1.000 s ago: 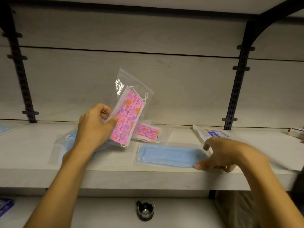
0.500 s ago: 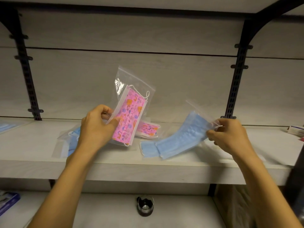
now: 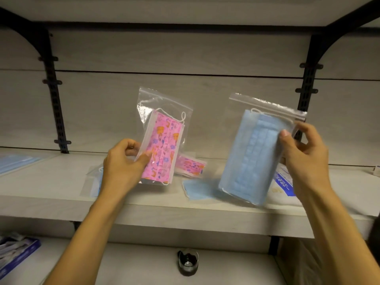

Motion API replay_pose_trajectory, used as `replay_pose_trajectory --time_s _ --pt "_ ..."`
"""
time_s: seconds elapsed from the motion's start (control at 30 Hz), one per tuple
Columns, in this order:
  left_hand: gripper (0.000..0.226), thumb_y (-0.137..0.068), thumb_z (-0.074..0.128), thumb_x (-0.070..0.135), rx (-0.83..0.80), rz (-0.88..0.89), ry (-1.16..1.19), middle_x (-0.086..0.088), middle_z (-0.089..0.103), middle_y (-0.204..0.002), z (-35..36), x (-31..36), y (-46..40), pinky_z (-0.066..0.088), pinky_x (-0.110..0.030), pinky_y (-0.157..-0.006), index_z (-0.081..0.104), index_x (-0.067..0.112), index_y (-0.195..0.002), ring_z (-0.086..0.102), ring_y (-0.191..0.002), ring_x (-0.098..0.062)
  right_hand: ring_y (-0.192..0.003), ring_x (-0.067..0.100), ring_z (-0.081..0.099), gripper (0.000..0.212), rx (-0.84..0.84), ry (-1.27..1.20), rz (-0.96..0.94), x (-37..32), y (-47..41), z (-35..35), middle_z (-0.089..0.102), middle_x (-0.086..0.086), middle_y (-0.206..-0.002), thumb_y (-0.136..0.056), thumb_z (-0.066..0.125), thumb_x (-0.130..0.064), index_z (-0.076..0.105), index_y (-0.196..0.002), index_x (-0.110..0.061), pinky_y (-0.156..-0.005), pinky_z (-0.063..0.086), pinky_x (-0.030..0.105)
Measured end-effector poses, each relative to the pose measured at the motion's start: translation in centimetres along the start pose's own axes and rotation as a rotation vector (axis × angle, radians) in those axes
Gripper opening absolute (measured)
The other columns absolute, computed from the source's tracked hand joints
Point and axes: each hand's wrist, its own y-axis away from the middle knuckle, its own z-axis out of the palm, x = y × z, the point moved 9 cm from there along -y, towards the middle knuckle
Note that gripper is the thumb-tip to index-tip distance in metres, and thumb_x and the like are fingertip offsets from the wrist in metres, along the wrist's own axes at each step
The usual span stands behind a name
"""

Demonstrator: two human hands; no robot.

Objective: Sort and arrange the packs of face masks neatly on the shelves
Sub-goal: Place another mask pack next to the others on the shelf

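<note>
A person's left hand point(image 3: 123, 163) is pinching the lower left edge of a clear zip bag point(image 3: 164, 136) between thumb and curled fingers, holding it upright and slightly tilted above the pale wooden shelf point(image 3: 164, 214); the bag is carrying a stack of pink patterned masks point(image 3: 162, 151) that is filling its lower part, white ear loops showing at the top. The right hand point(image 3: 304, 157) is gripping the upper right side of a second clear zip bag point(image 3: 259, 149), thumb on the front and fingers curled behind, lifting it clear of the shelf with its sealed strip uppermost; inside, a stack of plain blue masks point(image 3: 250, 159) is sitting against the bottom of the bag. On the shelf, another pack of pink patterned masks point(image 3: 191, 165) is lying flat just behind and to the right of the held pink bag, and a flat blue mask pack point(image 3: 195, 190) is resting near the shelf's front edge, between the two raised bags. A clear bag with blue masks point(image 3: 93, 182) is lying on the shelf, partly hidden behind the left wrist, and a white packet with blue print point(image 3: 283, 182) is lying on the shelf behind the right forearm. More blue packs point(image 3: 16, 161) are lying at the shelf's far left end. Below the shelf, a small dark cup point(image 3: 188, 262) is standing on the lower level, with a blue-edged box point(image 3: 16, 254) at its far left.
</note>
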Motion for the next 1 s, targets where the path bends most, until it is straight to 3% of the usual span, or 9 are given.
replay_pose_trajectory --time_s 0.07,0.17,0.27,0.43,0.53,0.7,0.83,0.93,1.0 --pt "0.017 -0.082 0.073 0.016 0.016 -0.033 0.074 0.010 0.060 -0.087 -0.7 -0.5 0.1 0.046 -0.027 -0.073 0.059 0.014 -0.091 0.059 -0.090 -0.014 -0.063 -0.006 0.064 0.018 -0.002 -0.013 -0.021 -1.4 0.1 0.6 0.067 -0.015 -0.070 -0.095 0.057 -0.020 0.055 -0.113 -0.019 -0.051 0.047 0.008" --pt "0.020 -0.081 0.074 0.014 0.000 -0.076 0.175 0.009 0.062 -0.089 -1.9 -0.9 0.4 0.051 -0.018 -0.057 0.056 0.024 -0.082 0.063 -0.081 -0.009 -0.062 -0.007 0.064 0.014 -0.036 -0.023 0.011 -2.4 0.7 2.1 0.068 -0.013 -0.072 -0.093 0.060 -0.024 0.060 -0.106 -0.017 -0.052 0.046 0.007" --pt "0.023 -0.080 0.075 0.015 0.013 -0.100 0.209 0.006 0.064 -0.092 -3.8 -1.4 0.8 0.054 -0.028 -0.062 0.055 0.027 -0.084 0.066 -0.082 -0.016 -0.062 -0.007 0.063 0.009 -0.082 -0.010 0.038 -3.0 1.4 4.2 0.069 -0.015 -0.068 -0.093 0.060 -0.028 0.065 -0.090 -0.020 -0.055 0.048 0.009" --pt "0.036 -0.078 0.077 0.016 0.072 -0.099 0.161 -0.002 0.067 -0.097 -8.5 -2.1 1.6 0.056 -0.041 -0.074 0.055 0.021 -0.106 0.068 -0.082 -0.024 -0.065 -0.005 0.063 0.020 -0.142 -0.032 0.054 -3.8 3.2 8.2 0.067 -0.009 -0.078 -0.092 0.060 -0.030 0.066 -0.096 -0.012 -0.065 0.049 0.021" --pt "0.035 -0.077 0.077 0.016 0.123 -0.102 0.139 -0.003 0.067 -0.094 -12.2 -3.0 2.2 0.056 -0.041 -0.071 0.054 0.026 -0.100 0.067 -0.082 -0.027 -0.063 -0.007 0.062 0.019 -0.183 -0.063 0.069 -4.4 4.9 11.3 0.067 -0.010 -0.078 -0.092 0.060 -0.030 0.065 -0.096 -0.012 -0.064 0.045 0.020" --pt "0.030 -0.079 0.075 0.015 0.205 -0.128 0.096 -0.004 0.067 -0.095 -19.3 -5.2 3.3 0.051 -0.029 -0.057 0.052 0.025 -0.095 0.068 -0.079 -0.023 -0.061 -0.008 0.061 0.018 -0.259 -0.110 0.106 -5.6 9.0 16.9 0.067 -0.008 -0.077 -0.092 0.060 -0.030 0.064 -0.094 -0.014 -0.061 0.043 0.020" --pt "0.028 -0.078 0.075 0.015 0.248 -0.159 0.075 -0.008 0.067 -0.097 -25.0 -6.7 4.3 0.056 -0.041 -0.068 0.052 0.027 -0.088 0.068 -0.084 -0.027 -0.061 -0.008 0.062 0.021 -0.312 -0.150 0.145 -7.1 12.4 21.2 0.067 -0.010 -0.076 -0.091 0.060 -0.031 0.065 -0.098 -0.012 -0.056 0.043 0.015" --pt "0.025 -0.079 0.074 0.011 0.282 -0.164 0.063 -0.008 0.066 -0.091 -29.2 -7.2 5.2 0.052 -0.033 -0.060 0.053 0.019 -0.089 0.068 -0.080 -0.025 -0.064 -0.006 0.062 0.023 -0.345 -0.169 0.155 -8.5 15.2 24.3 0.067 -0.010 -0.079 -0.092 0.060 -0.032 0.066 -0.100 -0.012 -0.059 0.043 0.018" --pt "0.024 -0.079 0.074 0.011 0.298 -0.168 0.035 -0.009 0.067 -0.088 -31.9 -7.9 6.1 0.053 -0.035 -0.063 0.054 0.017 -0.089 0.068 -0.078 -0.025 -0.064 -0.006 0.062 0.021 -0.372 -0.186 0.164 -9.3 17.2 26.3 0.067 -0.011 -0.079 -0.092 0.060 -0.032 0.065 -0.100 -0.013 -0.060 0.044 0.018"
